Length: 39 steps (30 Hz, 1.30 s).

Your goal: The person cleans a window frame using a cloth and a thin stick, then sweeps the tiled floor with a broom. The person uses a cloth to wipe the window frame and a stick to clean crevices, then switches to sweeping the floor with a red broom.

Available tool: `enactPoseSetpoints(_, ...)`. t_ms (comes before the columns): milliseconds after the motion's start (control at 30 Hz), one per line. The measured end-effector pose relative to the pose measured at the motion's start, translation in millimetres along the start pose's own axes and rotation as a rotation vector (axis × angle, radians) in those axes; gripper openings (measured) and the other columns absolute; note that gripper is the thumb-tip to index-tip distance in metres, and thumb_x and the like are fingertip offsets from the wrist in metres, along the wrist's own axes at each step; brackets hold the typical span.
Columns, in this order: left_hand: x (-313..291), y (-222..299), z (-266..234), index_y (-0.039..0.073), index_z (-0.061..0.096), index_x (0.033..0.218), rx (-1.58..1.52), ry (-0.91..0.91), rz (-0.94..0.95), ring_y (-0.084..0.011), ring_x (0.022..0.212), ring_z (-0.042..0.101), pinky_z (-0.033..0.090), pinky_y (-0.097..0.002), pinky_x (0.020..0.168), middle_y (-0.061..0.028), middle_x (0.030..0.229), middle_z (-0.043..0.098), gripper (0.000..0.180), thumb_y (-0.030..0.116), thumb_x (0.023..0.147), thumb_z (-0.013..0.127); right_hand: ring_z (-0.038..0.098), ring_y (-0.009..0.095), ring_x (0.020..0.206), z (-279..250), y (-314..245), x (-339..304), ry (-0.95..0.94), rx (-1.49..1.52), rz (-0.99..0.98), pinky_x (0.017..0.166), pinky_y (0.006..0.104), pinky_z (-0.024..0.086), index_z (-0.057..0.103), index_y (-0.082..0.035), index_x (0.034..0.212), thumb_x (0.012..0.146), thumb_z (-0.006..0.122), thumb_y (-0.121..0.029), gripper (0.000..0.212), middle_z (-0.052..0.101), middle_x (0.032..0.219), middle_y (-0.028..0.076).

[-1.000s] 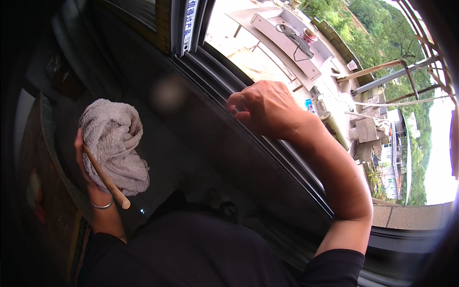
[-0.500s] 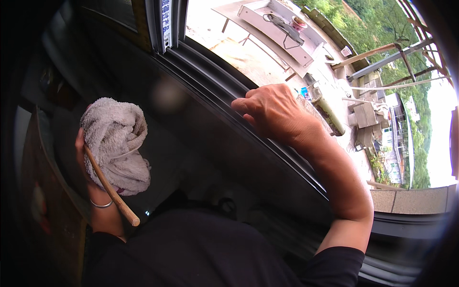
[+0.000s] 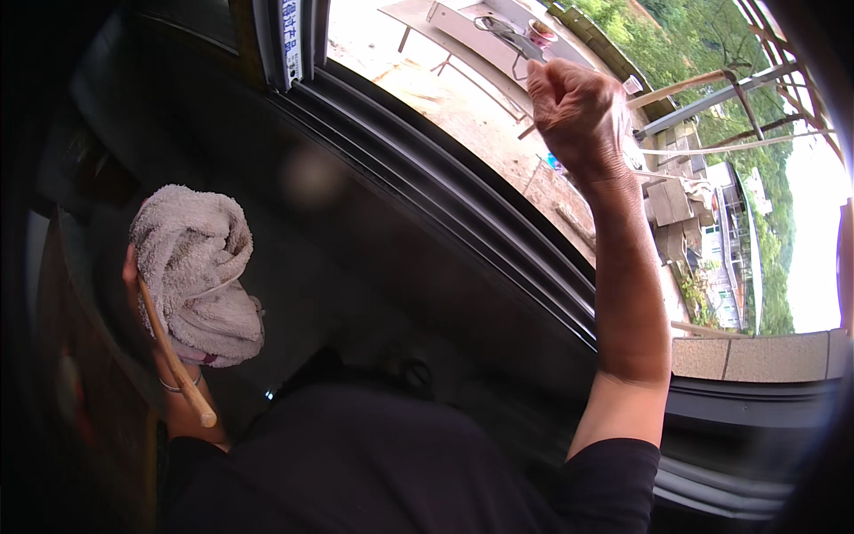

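A dark metal window frame (image 3: 445,182) cuts diagonally across the view, its smooth rails running in long parallel ridges. Outdoors beyond it stands a long, pale, flat-topped table (image 3: 445,40). Indoors, well apart from the frame, is a greyish-white towel (image 3: 200,258), its looped pile bunched into a rounded, deeply folded lump. The left hand (image 3: 132,271) is clamped on the towel's left side; the right hand (image 3: 578,111), well apart from the left, is folded into a fist before the bright opening, whether touching anything I cannot tell. A slim, round wooden stick (image 3: 167,343) slants down along the towel to a blunt end. A thin silvery band (image 3: 169,387) circles the left wrist. Half a second ago the fist hung lower, over the rails; now it is raised beyond them
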<state>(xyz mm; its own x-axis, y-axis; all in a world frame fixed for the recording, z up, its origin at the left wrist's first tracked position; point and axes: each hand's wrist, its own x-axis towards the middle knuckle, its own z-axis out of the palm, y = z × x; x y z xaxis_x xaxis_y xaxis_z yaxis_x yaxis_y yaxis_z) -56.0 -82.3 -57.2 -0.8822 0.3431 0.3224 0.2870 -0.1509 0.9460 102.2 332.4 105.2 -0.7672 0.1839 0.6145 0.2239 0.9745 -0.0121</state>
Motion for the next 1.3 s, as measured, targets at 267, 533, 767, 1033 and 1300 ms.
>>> enactPoseSetpoints(267,32,21,23,-0.001,0.041,0.13,0.162,-0.042,0.261,-0.0252,0.106,0.058,0.052,-0.0387,0.088,-0.0198,0.122,0.054,0.042,0.025,0.098,0.036,0.065,0.021,0.067,-10,-119,-67,-0.224,1.137,-0.242,0.059,0.0326,0.051,0.049,-0.007,0.126,0.068,0.077,-0.01,0.064,0.064,0.081,0.011)
enactPoseSetpoints(533,75,62,71,-0.003,0.038,0.132,0.012,-0.085,0.366,-0.0238,0.098,0.062,0.055,-0.0355,0.082,-0.021,0.119,0.055,0.042,0.022,0.099,0.036,0.06,0.025,0.06,-35,-141,-78,0.633,1.305,-0.14,0.055,0.0338,0.048,0.066,-0.006,0.077,0.071,0.067,-0.011,0.008,0.06,0.065,0.011)
enactPoseSetpoints(767,78,129,225,-0.005,0.036,0.133,-0.258,-0.665,0.503,-0.0216,0.091,0.064,0.058,-0.0314,0.076,-0.0211,0.115,0.056,0.041,0.018,0.098,0.037,0.064,0.021,0.069,-135,-41,-190,0.624,1.412,0.222,0.057,0.0298,0.054,0.054,0.002,0.117,0.097,0.039,-0.026,0.037,0.064,0.088,0.016)
enactPoseSetpoints(1033,35,212,431,-0.008,0.033,0.133,-0.732,-1.469,0.287,-0.019,0.082,0.068,0.061,-0.0266,0.069,-0.0212,0.111,0.059,0.041,0.014,0.098,0.038,0.058,0.019,0.075,-241,-11,-397,1.164,1.504,0.351,0.057,0.0284,0.049,0.059,0.001,0.1,0.096,0.043,-0.024,0.03,0.061,0.09,0.011)
enactPoseSetpoints(1300,-45,264,483,-0.004,0.05,0.116,-0.785,-1.449,-0.104,-0.0131,0.082,0.066,0.058,-0.0238,0.071,-0.0128,0.101,0.064,0.034,0.022,0.094,0.051,0.058,0.02,0.069,-237,-15,-419,1.018,1.423,0.429,0.055,0.0293,0.051,0.06,0.001,0.098,0.096,0.043,-0.023,0.029,0.06,0.088,0.012)
